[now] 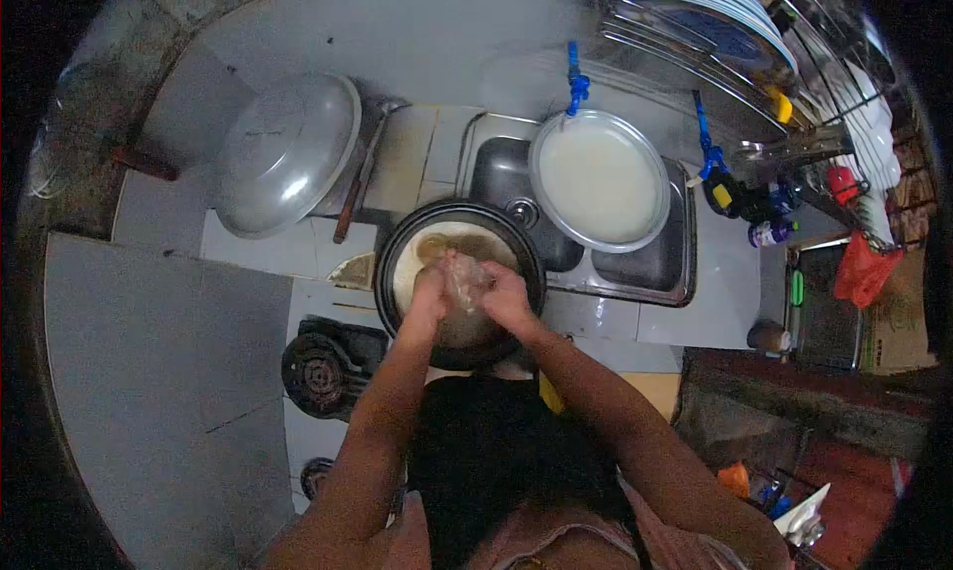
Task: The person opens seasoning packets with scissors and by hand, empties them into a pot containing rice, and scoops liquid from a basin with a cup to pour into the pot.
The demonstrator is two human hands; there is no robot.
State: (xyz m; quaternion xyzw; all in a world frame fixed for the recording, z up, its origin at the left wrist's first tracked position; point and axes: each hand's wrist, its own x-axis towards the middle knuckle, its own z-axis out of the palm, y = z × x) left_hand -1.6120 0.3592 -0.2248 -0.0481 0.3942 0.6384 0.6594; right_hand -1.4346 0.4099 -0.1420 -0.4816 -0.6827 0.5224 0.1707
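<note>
Both hands are over a wide dark-rimmed pot (536,262) with pale, cloudy contents. My left hand (430,290) and my right hand (504,297) hold a translucent, wet-looking plastic bag (466,280) between them, with the fingers of each closed on it. What the bag contains, if anything, is too blurred to tell. Behind the hands, a brownish round shape lies in the pale contents at the pot's far side. To the right, a metal basin (601,181) full of whitish liquid rests over the sink.
A double sink (506,173) has blue taps (577,88) above it. A large metal lid (288,158) leans at the back left, beside a long-handled tool (359,183). The stove burner (323,371) is at left. Plates (715,19) stand in a rack at upper right.
</note>
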